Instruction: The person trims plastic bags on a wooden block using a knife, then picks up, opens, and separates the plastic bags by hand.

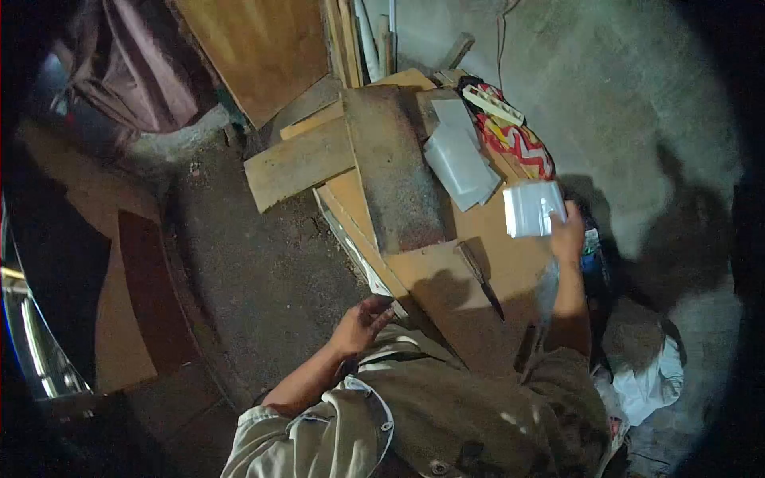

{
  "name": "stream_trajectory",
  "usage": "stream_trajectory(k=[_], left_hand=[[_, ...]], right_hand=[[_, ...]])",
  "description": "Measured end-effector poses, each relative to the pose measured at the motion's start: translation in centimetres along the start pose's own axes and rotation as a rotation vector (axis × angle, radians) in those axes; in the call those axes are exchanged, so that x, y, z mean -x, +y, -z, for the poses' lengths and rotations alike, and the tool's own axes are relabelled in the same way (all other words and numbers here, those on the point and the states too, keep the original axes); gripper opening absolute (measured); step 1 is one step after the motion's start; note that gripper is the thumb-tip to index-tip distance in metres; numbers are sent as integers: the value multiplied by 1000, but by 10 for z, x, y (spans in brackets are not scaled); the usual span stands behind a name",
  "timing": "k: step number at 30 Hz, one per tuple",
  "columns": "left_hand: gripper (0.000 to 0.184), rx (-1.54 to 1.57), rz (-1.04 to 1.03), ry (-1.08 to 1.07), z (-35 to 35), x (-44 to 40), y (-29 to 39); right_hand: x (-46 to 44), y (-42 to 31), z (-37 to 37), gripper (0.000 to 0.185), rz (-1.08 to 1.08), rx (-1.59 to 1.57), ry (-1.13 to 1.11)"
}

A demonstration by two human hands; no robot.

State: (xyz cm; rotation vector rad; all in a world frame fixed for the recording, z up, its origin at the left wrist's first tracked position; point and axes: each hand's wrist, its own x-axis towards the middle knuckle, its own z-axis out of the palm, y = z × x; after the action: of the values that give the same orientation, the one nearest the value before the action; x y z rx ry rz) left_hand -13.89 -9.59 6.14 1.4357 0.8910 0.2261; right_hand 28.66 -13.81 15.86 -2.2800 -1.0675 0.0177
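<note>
At the right of the board, my right hand [568, 231] is closed on the edge of a shiny clear plastic packet [532, 209]. My left hand [365, 325] is near the board's front left edge, its fingers curled around a small dark object [381, 303] that I cannot make out. Between the hands, a knife [481, 281] with a dark blade lies on the brown board [510, 263]. Beyond it are several flat translucent plastic sheets [460, 163], partly overlapping, beside a dark worn board [398, 175].
A red, white and yellow cloth [522, 150] lies by the wall under a cream plastic strip [494, 105]. A loose wooden plank [299, 166] juts out left. White bags [649, 386] sit at the lower right. A brown panel [255, 56] stands behind.
</note>
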Motion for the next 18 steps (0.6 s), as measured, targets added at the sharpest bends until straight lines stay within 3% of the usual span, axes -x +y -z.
stream_trajectory(k=[3, 4, 7, 8, 11, 13, 16, 18], left_hand=[[37, 88, -30, -86, 15, 8, 0], [37, 134, -60, -64, 17, 13, 1], [40, 124, -144, -49, 26, 23, -5], [39, 170, -153, -78, 28, 24, -2], [39, 166, -116, -86, 38, 41, 21], [42, 287, -134, -232, 42, 48, 29], [45, 371, -150, -315, 38, 49, 19], [50, 533, -156, -368, 38, 56, 22]], right_hand=[[20, -27, 4, 25, 90, 18, 162], [23, -30, 5, 25, 28, -29, 180], [49, -84, 4, 26, -48, -300, 78], [41, -49, -13, 28, 37, -266, 26], [84, -101, -33, 32, -105, -910, -64], [115, -131, -47, 34, -213, -1154, -116], [158, -160, -80, 38, -415, -1294, -177], [192, -216, -75, 32, -336, -1443, -269]])
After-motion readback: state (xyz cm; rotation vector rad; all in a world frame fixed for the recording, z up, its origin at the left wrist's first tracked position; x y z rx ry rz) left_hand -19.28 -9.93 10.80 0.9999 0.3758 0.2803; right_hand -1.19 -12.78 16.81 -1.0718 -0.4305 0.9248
